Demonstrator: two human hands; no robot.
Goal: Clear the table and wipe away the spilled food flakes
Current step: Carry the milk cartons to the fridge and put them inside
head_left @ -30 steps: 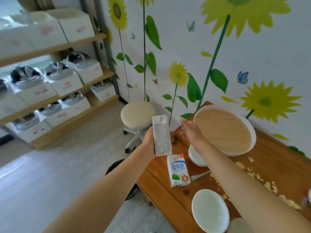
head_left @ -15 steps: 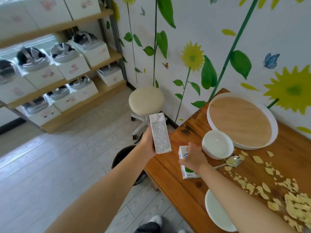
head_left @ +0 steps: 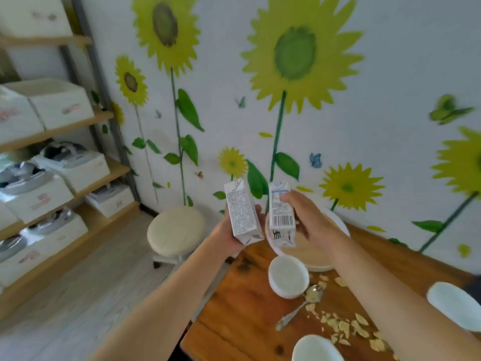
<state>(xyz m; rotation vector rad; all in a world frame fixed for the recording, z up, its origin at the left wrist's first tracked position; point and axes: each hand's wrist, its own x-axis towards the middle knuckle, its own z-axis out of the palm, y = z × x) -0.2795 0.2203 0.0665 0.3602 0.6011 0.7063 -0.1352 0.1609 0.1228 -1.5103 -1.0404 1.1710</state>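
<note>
My left hand (head_left: 229, 235) grips a white milk carton (head_left: 240, 212) raised over the table's left end. Beside it my right hand (head_left: 308, 220) holds a second milk carton (head_left: 281, 212), barcode side toward me, in front of the round wood-faced tray (head_left: 316, 260). On the wooden table (head_left: 242, 313) below stand a small white bowl (head_left: 288, 280) and a metal spoon (head_left: 302, 306). Pale food flakes (head_left: 343, 327) are scattered to the right of the spoon.
Another white bowl (head_left: 316, 349) sits at the bottom edge and a white dish (head_left: 455, 306) at the right edge. A round cream stool (head_left: 175, 230) stands left of the table. Shelves with white boxes (head_left: 52, 178) fill the left wall.
My right hand has picked the second carton up off the table and raised it next to the one in my left hand. The view has tilted upward toward the wall.
</note>
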